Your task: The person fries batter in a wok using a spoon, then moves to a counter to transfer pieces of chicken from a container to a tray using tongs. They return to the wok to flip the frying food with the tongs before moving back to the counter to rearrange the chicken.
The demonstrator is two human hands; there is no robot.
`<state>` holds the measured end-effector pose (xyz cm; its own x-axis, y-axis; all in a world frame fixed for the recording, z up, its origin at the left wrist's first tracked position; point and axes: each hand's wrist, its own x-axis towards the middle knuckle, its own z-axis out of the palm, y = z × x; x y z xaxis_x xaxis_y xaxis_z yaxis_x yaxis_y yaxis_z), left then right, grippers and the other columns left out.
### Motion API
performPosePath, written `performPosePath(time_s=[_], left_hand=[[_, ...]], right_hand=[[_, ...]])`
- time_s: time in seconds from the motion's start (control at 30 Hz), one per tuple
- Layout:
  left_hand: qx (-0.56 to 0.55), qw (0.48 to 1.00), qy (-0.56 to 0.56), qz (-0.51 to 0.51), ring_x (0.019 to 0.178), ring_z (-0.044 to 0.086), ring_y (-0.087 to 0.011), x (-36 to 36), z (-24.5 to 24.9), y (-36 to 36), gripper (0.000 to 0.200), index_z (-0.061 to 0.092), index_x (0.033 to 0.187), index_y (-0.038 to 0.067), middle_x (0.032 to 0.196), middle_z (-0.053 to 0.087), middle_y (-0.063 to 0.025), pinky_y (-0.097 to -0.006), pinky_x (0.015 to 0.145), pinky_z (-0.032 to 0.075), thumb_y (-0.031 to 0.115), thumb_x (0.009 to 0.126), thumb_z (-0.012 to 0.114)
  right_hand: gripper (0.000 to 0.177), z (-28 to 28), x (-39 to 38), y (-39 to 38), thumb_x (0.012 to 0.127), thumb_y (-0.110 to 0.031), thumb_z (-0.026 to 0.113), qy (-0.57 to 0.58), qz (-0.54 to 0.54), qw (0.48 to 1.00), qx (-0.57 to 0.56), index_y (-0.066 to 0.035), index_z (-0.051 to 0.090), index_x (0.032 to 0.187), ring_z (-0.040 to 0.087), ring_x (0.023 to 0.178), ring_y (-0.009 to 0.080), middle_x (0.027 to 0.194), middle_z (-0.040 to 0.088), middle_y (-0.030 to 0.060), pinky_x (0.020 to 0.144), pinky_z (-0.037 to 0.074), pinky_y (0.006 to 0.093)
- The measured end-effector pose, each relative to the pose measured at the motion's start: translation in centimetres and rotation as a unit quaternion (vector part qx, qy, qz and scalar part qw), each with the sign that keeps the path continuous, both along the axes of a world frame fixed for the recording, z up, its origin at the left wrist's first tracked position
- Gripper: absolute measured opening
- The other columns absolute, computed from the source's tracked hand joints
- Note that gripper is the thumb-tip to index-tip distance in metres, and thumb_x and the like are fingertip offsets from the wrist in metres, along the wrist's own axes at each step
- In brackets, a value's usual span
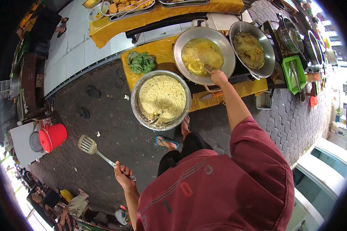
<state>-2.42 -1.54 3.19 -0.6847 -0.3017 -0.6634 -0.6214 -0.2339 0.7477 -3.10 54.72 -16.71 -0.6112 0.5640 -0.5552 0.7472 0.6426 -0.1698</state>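
Note:
My left hand (124, 176) is closed round the handle of a slotted metal spatula (88, 144), held out over the dark floor. Over the near rim of a large wok (229, 71) of yellow oil, my right hand (219, 78) grips a thin-handled utensil. Its far end is in the oil beside a lump of pale yellow batter (196, 66), so its exact kind is hidden. A wide metal bowl (134, 98) of thick pale batter (162, 94) stands between my hands, left of the wok.
A second wok (268, 46) holds browned food in bubbling oil. Green leaves (141, 62) lie on the yellow-covered table (128, 79). Trays of fried food (131, 4) stand at the back. A green basket (294, 75) sits right, a red bucket (53, 137) left. Other people are at the left edges.

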Motion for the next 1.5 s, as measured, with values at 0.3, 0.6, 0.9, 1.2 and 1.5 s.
performPosePath(time_s=[0.3, 0.6, 0.9, 1.2, 1.5], left_hand=[[-0.016, 1.000, 0.007, -0.016, 0.050, 0.034, -0.0051, 0.1, 0.3, -0.1, 0.022, 0.053, 0.099, 0.014, 0.063, 0.038, 0.0068, -0.0219, 0.043, 0.030, 0.032, 0.093, 0.042], [-0.004, 1.000, 0.015, -0.015, 0.050, 0.034, -0.0054, 0.5, 0.3, -1.2, 0.021, 0.052, 0.100, 0.013, 0.065, 0.037, 0.0059, -0.0224, 0.043, 0.030, 0.030, 0.094, 0.041], [0.000, 1.000, 0.006, 0.005, 0.050, 0.032, -0.0059, 1.3, 0.2, -3.1, 0.020, 0.052, 0.100, 0.014, 0.065, 0.036, 0.0057, -0.0230, 0.044, 0.029, 0.030, 0.093, 0.041], [0.009, 0.999, -0.003, 0.047, 0.049, 0.033, -0.0065, 2.2, 0.0, -6.1, 0.019, 0.051, 0.101, 0.013, 0.066, 0.037, 0.0046, -0.0231, 0.042, 0.029, 0.026, 0.094, 0.039], [0.021, 0.998, -0.026, 0.062, 0.048, 0.034, -0.0063, 4.2, -1.5, -11.2, 0.020, 0.051, 0.100, 0.015, 0.065, 0.037, 0.0050, -0.0223, 0.042, 0.030, 0.030, 0.094, 0.041]], right_hand=[[0.033, -1.2, 2.5, -1.0, 0.080, -0.017, 0.044, 0.026, -0.227, 0.968, -0.100, -0.010, 0.060, 0.108, 0.053, 0.105, 0.0321, 0.112, 0.057, 0.0160, 0.089, 0.042, 0.0385], [0.029, 4.9, 1.3, -4.1, 0.082, -0.014, 0.043, 0.030, -0.108, 0.993, 0.034, -0.008, 0.056, 0.107, 0.054, 0.103, 0.0326, 0.108, 0.058, 0.0164, 0.083, 0.046, 0.0425], [0.032, 4.7, 0.2, -5.5, 0.084, -0.014, 0.042, 0.033, -0.126, 0.991, 0.004, -0.005, 0.052, 0.112, 0.052, 0.105, 0.0347, 0.115, 0.054, 0.0190, 0.085, 0.044, 0.0429], [0.037, 5.1, 2.4, -15.9, 0.085, -0.012, 0.043, 0.286, -0.053, 0.956, 0.046, -0.012, 0.040, 0.121, 0.054, 0.090, 0.0415, 0.101, 0.055, 0.0214, 0.074, 0.044, 0.0470], [0.042, -3.5, 6.1, -29.5, 0.086, -0.020, 0.040, -0.012, 0.102, 0.993, -0.058, -0.010, 0.039, 0.127, 0.057, 0.092, 0.0381, 0.101, 0.057, 0.0233, 0.079, 0.046, 0.0444]])
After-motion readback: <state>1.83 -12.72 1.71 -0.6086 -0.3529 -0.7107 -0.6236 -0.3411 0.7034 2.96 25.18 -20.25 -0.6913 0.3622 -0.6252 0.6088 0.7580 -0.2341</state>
